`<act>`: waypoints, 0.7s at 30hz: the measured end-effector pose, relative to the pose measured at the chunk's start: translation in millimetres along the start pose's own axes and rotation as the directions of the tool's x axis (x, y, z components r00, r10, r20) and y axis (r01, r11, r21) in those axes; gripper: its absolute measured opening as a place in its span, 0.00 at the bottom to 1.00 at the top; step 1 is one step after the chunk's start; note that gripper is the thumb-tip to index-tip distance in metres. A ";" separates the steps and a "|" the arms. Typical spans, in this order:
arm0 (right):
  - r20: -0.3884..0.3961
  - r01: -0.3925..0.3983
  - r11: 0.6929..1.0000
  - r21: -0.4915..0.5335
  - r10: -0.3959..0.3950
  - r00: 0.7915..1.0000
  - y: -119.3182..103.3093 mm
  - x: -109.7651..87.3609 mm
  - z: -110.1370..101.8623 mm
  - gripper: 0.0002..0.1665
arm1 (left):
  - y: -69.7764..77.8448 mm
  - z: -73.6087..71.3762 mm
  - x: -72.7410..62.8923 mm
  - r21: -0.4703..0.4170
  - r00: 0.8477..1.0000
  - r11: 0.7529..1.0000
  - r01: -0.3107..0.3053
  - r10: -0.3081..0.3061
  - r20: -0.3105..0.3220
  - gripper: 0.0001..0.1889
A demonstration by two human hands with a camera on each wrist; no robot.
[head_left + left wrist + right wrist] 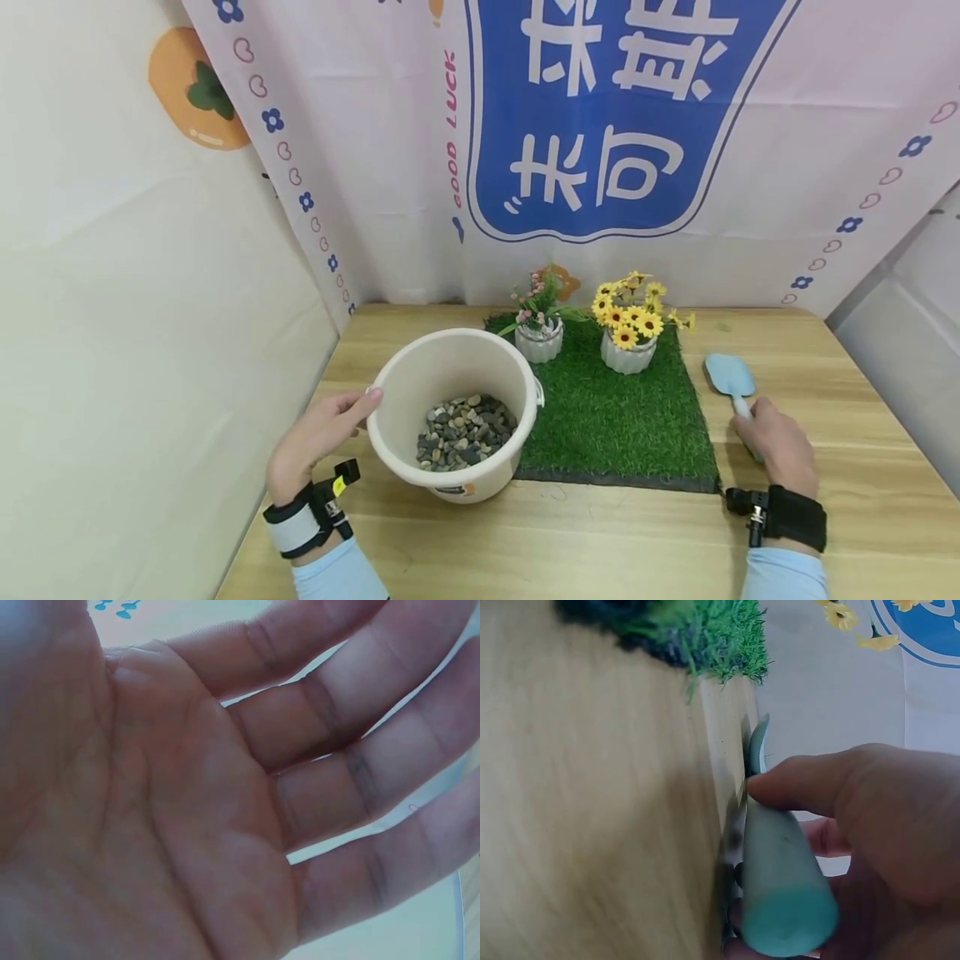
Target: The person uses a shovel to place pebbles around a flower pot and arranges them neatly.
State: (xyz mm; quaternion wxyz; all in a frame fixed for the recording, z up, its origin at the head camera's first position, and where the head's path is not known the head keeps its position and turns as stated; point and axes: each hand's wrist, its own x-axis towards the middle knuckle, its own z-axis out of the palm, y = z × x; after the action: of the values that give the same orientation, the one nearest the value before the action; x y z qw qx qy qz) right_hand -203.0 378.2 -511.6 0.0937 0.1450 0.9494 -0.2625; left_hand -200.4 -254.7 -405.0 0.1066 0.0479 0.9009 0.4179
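My left hand [322, 429] touches the left rim of a white bucket [452, 342]. In the left wrist view the left hand's fingers [330, 795] are nearly straight and slightly spread. Grey and tan pebbles [467, 433] lie in the bucket's bottom. On the right, my right hand [780, 442] holds a small light-blue toy shovel [729, 375] by its handle, the blade pointing away from me. In the right wrist view the thumb presses along the shovel's handle [780, 862], low over the wooden table, and the other fingers are partly hidden behind it.
An artificial grass mat [618, 425] lies between bucket and shovel on the wooden table [585, 550]. A pot of pink flowers [538, 337] and a pot of yellow flowers [628, 354] stand toward its back. A printed curtain [405, 167] hangs behind the table.
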 end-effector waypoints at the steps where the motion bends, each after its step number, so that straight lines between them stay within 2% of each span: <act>1: 0.008 -0.006 1.000 0.002 0.006 1.000 0.5 -0.1 -0.1 0.22 | -0.1 0.3 -0.2 0.002 1.000 1.000 0.005 -0.005 0.001 0.27; 11: 0.011 -0.017 0.999 0.034 0.017 1.000 2.3 -1.5 -1.2 0.23 | 0.4 1.9 -2.3 -0.013 1.000 1.000 0.020 -0.020 0.001 0.28; 21: -0.095 0.016 1.000 0.010 -0.015 0.995 2.4 -1.8 -2.9 0.32 | 0.6 2.0 -0.6 0.009 1.000 1.000 0.000 0.000 -0.015 0.28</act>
State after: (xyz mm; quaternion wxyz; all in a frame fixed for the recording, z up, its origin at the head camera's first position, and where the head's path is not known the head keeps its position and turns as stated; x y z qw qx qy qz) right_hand -200.7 381.3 -509.8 0.0458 0.1503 0.9524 -0.2614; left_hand -199.4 -253.0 -405.7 0.0994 0.0451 0.9036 0.4143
